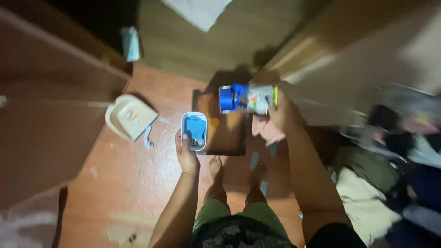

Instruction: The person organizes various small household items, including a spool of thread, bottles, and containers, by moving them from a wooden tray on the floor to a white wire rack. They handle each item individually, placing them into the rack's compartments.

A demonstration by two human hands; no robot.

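Observation:
My left hand point(186, 154) grips a small white case point(195, 130) with a blue inside, held upright over the floor. My right hand point(280, 115) holds a spray can point(250, 98) on its side, its blue cap pointing left, together with a pink cloth point(265, 129) bunched under the palm. Both hands hover above a dark brown board point(227, 133) lying on the reddish floor. My bare feet point(216, 167) stand just behind the board.
A cream plastic dustpan-like tray point(130, 116) lies on the floor at left. A brown wooden panel point(50, 101) stands along the left side. Piled clothes and bags point(390, 156) crowd the right. A wooden cabinet point(312, 46) rises at the upper right.

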